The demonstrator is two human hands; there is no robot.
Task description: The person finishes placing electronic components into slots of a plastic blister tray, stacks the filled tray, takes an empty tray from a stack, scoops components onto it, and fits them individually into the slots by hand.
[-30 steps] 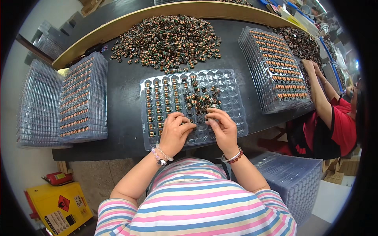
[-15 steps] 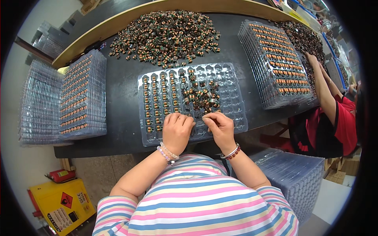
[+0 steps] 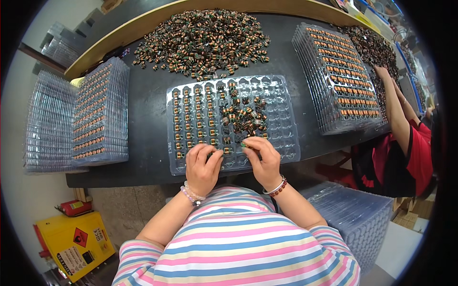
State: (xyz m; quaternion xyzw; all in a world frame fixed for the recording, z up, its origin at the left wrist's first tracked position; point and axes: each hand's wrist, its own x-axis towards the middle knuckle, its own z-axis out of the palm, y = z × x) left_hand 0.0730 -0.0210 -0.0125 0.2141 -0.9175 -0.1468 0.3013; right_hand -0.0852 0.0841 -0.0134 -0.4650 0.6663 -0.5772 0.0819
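A clear plastic tray [image 3: 281, 159] with rows of pockets lies in front of me on the table. Small copper-wound coils [image 3: 188, 125] stand in its left columns, and a loose heap of coils [image 3: 245, 117] covers pockets right of the middle. Over the near left part of the tray is my left hand [image 3: 202, 164], its thumb and fingers pinched together; what they hold, if anything, is hidden. My right hand [image 3: 265, 159] pinches a small coil [image 3: 244, 145] with a bit of green at the fingertips, just below the loose heap.
A big pile of coils [image 3: 205, 40] lies behind the tray, against a wooden edge board [image 3: 281, 6]. Stacks of filled trays [image 3: 100, 114] [image 3: 341, 81] stand left and right. At the right, a person's arm [image 3: 395, 102] reaches to another coil pile [image 3: 369, 45]. Stacked trays [image 3: 353, 224] sit below the table.
My left hand has moved left and slightly nearer to me, uncovering coils in the tray's middle column. My right hand has shifted a little left and nearer, and a coil now shows at its fingertips.
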